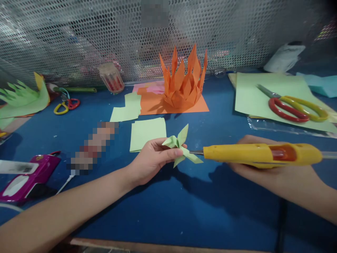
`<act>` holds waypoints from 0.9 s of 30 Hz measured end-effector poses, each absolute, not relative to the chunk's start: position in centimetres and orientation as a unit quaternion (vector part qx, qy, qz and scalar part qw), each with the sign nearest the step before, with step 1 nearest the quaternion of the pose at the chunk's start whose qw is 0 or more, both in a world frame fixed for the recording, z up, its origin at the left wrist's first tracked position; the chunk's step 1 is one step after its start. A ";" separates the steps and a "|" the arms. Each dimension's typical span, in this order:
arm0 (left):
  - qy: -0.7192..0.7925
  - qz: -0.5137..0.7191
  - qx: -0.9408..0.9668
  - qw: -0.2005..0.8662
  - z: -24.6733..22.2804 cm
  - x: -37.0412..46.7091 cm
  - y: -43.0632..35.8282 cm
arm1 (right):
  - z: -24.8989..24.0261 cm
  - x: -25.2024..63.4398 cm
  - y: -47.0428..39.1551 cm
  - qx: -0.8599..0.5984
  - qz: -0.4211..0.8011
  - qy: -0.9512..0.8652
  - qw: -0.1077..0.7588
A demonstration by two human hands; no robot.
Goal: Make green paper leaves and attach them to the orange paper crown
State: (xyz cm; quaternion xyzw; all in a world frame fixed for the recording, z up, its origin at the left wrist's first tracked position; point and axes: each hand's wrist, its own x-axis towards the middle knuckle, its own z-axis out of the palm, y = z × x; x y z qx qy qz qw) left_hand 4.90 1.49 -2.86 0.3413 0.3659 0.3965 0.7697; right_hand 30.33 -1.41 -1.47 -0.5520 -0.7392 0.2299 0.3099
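Observation:
My left hand (155, 157) pinches a folded light green paper piece (181, 141) with several pointed petals, held just above the blue table. From the right, my right hand (265, 172) grips a yellow hot glue gun (242, 154) from behind and below, with a glue stick (329, 155) sticking out of its rear. The metal nozzle points left and reaches the green petals near my left fingertips; whether it touches them I cannot tell. Beyond my left hand lies a stack of green paper squares (149, 130).
An orange folded paper flower (184, 84) stands on orange paper at the back. Large scissors (289, 105) lie on green sheets (244, 91) at right. Small scissors (65, 105), a jar (112, 77) and a purple device (34, 175) are at left. A metal mesh (131, 35) rises behind.

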 end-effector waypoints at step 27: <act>0.373 0.394 0.326 0.774 -2.8 5.0 1.4 | -1.7 29.6 -2.3 -0.594 0.206 -0.718 0.300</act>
